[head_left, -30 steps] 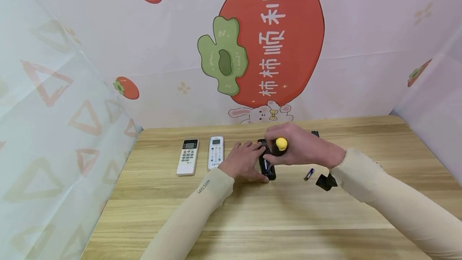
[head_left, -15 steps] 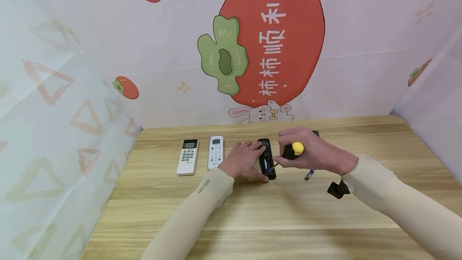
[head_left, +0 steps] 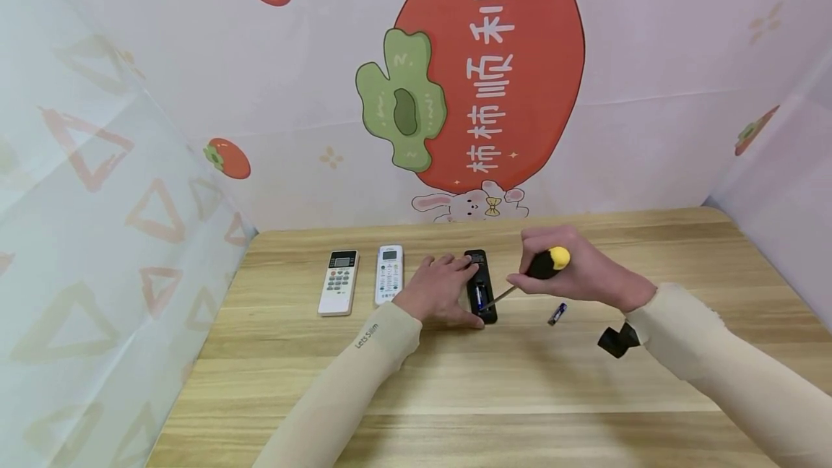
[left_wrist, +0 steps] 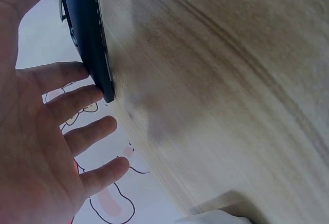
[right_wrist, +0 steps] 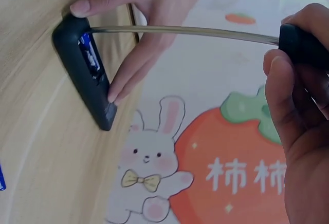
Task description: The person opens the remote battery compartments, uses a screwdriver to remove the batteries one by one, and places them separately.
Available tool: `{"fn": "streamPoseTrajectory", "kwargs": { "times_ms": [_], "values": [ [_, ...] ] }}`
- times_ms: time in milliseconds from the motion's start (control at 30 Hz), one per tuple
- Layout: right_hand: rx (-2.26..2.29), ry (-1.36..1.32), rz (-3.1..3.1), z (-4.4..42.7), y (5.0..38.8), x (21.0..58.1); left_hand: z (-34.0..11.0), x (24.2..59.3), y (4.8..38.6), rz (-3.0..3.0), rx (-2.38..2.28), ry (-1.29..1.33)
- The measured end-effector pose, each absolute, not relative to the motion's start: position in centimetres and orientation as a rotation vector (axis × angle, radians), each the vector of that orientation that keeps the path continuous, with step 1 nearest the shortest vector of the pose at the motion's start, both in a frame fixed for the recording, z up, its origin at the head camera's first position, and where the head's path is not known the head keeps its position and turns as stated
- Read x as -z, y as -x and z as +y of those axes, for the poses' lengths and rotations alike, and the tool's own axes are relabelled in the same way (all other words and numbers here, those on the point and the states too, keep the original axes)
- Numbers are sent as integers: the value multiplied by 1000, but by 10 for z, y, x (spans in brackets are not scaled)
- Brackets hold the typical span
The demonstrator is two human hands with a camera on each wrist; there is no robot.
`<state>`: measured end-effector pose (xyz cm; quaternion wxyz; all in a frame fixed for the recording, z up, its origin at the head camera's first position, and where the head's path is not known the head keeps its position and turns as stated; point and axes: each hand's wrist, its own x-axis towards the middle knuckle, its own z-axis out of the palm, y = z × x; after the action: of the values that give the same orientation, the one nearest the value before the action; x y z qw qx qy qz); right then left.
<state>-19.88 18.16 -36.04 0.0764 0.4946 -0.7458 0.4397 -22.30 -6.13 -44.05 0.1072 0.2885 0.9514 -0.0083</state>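
steadied from one side, probed from the other

from the head view, we see the left hand [head_left: 437, 291] laid flat beside and over the edge of the black remote [head_left: 482, 277], thumb at the near end and fingers toward the far end. we take that spread as a brace, so the remote does not skid. it lies back up, its battery bay uncovered, with a fitted battery [head_left: 480, 298] inside. the right hand [head_left: 572, 269] is curled firmly round the screwdriver [head_left: 544, 264], whose shaft slants down to the bay's near end; that low angle, we judge, suits prying better than turning. the loose battery [head_left: 557, 313] lies on the wood to the right, and two others, the dark-topped remote [head_left: 338, 284] and the white remote [head_left: 389, 273], lie at the left, apart from the work.

from the left wrist, we see fingers extended and parted, two of them touching the remote's edge and the outer two off it; nothing is clasped in the palm.

from the right wrist, we see the handle held between thumb and fingers. the tip meets the bay beside the battery; we cannot tell which part it bears on.

all this sits on a pale wooden table [head_left: 403, 388] with streaked grain. behind it hangs a printed backdrop [head_left: 650, 150] with a big red fruit [head_left: 520, 103] and a rabbit [head_left: 471, 205]; faded triangles pattern the left wall [head_left: 97, 237].
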Motion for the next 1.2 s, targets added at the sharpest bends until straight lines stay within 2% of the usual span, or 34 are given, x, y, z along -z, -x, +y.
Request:
{"fn": "streamPoseTrajectory", "kwargs": {
  "times_ms": [333,667,1200],
  "values": [
    [-1432,-1370,-2337,189,207,359,-61,441,223,2808,46,-852],
    [-1394,-1266,-2323,190,198,363,-61,440,222,2806,46,-854],
    [-1161,-1474,-2204,183,184,363,-61,439,221,2794,44,-842]
  ]
}}
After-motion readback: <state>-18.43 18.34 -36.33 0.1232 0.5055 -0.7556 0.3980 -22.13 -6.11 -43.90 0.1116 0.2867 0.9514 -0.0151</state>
